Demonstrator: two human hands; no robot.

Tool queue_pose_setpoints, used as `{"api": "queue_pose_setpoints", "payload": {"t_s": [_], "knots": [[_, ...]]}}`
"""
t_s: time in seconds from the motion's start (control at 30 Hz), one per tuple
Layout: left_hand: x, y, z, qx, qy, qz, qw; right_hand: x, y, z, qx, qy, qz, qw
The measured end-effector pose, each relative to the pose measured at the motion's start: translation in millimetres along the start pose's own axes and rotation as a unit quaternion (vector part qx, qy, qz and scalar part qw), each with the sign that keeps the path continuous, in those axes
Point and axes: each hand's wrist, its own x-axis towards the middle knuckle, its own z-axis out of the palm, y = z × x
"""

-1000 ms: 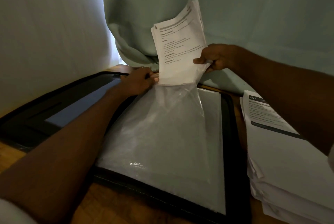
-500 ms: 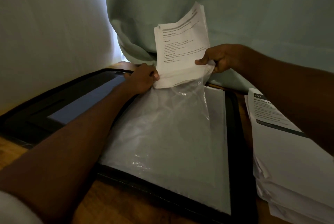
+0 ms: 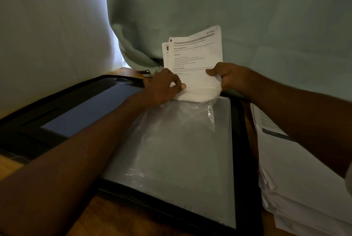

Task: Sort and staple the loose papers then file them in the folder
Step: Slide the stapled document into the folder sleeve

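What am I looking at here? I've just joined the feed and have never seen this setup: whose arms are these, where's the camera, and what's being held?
There is no machine: the one picture comes from a camera worn on a person's head, looking forward and down at their own bare arms. On the wooden table lies an open black folder with a clear plastic sleeve in it. The left hand grips the sleeve's mouth and the bottom left of a bundle of printed papers; the right hand pinches the bundle's other side. The bundle stands upright, its bottom edge at the sleeve's opening. A stack of more papers waits on the right. A green curtain hangs behind.
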Motion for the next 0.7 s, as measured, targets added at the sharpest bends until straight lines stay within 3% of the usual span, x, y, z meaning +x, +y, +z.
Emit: {"api": "queue_pose_setpoints", "payload": {"t_s": [0.03, 0.1, 0.2, 0.27, 0.37, 0.5, 0.63, 0.7], "knots": [[-1.7, 7.0, 3.9, 0.001, -0.010, 0.022, 1.000, -4.5, 1.3, 2.6, 0.011, 0.015, -0.014, 1.000], [-3.7, 13.0, 11.2, -0.010, -0.025, 0.054, 0.998, -13.6, -0.2, 5.2, -0.072, 0.041, -0.046, 0.996], [-5.7, 24.1, 18.9, -0.023, -0.018, 0.058, 0.998, -11.1, -12.3, 3.4, -0.041, 0.042, 0.012, 0.998], [-4.0, 37.0, 17.5, -0.064, -0.013, 0.055, 0.996, -12.2, -13.8, 4.6, -0.047, 0.003, 0.012, 0.999], [0.9, 49.8, 13.6, -0.138, -0.005, 0.035, 0.990, -11.8, -19.7, 10.4, -0.030, 0.074, 0.074, 0.994], [13.9, 67.8, 12.2, -0.150, -0.003, 0.000, 0.989, -13.2, -27.4, 7.3, -0.047, 0.077, 0.101, 0.991], [20.8, 61.2, 7.9, -0.143, -0.020, 0.015, 0.989, 5.3, -19.3, 1.3, -0.084, 0.093, 0.031, 0.992], [18.9, 46.1, 4.1, -0.055, -0.019, 0.017, 0.998, 10.7, -12.8, -0.2, -0.163, 0.082, -0.005, 0.983]]}}
